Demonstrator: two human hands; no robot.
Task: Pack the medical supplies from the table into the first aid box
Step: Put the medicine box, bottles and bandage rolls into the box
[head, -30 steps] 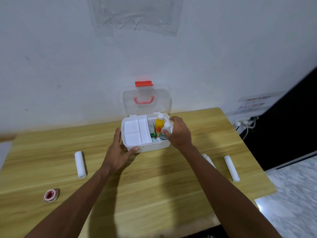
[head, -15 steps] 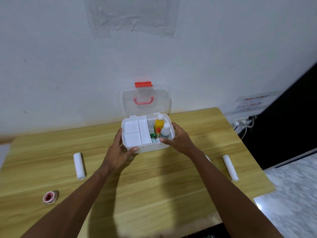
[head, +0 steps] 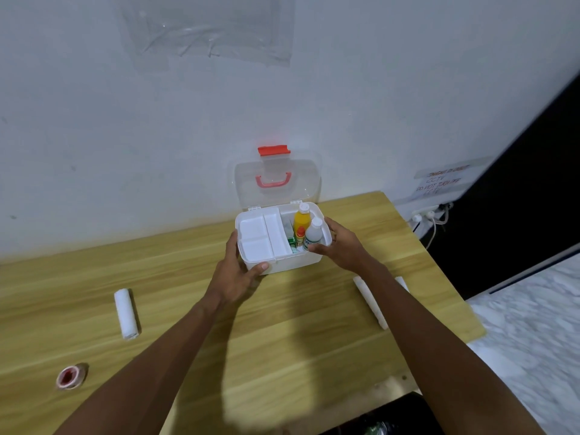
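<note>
The white first aid box (head: 295,262) stands open at the table's far middle, its clear lid (head: 301,183) upright against the wall. A white tray insert (head: 260,237) fills its left half. The right half holds a yellow bottle (head: 302,222), a small green item (head: 292,241) and a white bottle (head: 314,232). My left hand (head: 235,274) grips the box's front left corner. My right hand (head: 345,246) is closed on the white bottle, thumb at its base, fingers by the right rim. On the table lie a gauze roll (head: 126,313), a tape roll (head: 69,376) and two more gauze rolls (head: 370,301), (head: 402,282).
The wooden table (head: 282,334) backs onto a white wall. Its right edge drops to a marble floor (head: 533,324). A power strip with cables (head: 426,213) sits beyond the far right corner. My right forearm partly hides the rightmost gauze roll.
My right hand has slid down from the white bottle's top to its side and base as the bottle settled upright in the box. My left hand stays on the box.
</note>
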